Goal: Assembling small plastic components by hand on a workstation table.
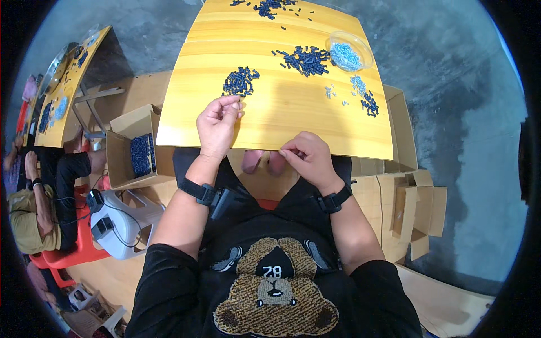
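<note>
At the near side of a pile of small black cylindrical pieces (239,80), my left hand (217,125) has its thumb and index finger pinched together. A tiny dark piece seems to show at those fingertips, too small to name. My right hand (310,158) is over the table's near edge, its thumb and fingertips pressed together. Whatever it may hold is hidden or too small to make out. Farther right lies a larger pile of the same black pieces (307,61). A see-through round bowl (367,58) holds many small light-blue pieces (345,55).
Loose pale pieces (358,84) and black ones (369,105) lie on the wooden table (270,121) at right. Another black pile (269,7) sits at the far edge. Cardboard boxes (121,160) flank the table. A seated person (42,211) is at left, beside a white stool (124,222).
</note>
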`<state>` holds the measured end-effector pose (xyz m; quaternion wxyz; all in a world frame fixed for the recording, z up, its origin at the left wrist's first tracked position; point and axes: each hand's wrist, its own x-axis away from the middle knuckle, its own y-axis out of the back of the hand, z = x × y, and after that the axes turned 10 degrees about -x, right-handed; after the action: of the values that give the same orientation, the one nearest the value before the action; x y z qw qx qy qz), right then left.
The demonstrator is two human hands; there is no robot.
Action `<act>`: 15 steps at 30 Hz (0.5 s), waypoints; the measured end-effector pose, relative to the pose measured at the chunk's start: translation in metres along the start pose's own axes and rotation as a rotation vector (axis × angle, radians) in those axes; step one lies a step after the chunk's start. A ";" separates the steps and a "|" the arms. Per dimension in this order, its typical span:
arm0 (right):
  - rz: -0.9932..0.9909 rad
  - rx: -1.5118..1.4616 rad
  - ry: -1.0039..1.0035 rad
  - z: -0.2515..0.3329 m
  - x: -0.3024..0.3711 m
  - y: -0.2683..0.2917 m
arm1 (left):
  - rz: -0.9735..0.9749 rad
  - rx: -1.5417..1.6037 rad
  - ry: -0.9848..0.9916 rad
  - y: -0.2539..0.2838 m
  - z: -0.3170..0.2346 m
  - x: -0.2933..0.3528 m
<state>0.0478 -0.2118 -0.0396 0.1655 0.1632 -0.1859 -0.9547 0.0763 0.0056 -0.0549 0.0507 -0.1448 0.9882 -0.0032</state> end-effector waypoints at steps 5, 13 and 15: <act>-0.004 -0.001 0.004 0.000 0.000 0.000 | 0.002 -0.014 -0.001 0.000 -0.001 0.000; -0.020 -0.003 0.015 0.001 0.000 0.000 | 0.011 0.013 -0.032 0.000 0.003 0.000; -0.022 -0.015 0.011 0.001 0.001 -0.001 | 0.002 0.018 -0.024 0.000 0.004 0.000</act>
<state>0.0468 -0.2112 -0.0391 0.1572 0.1694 -0.1760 -0.9569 0.0770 0.0053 -0.0589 0.0640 -0.1436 0.9875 -0.0104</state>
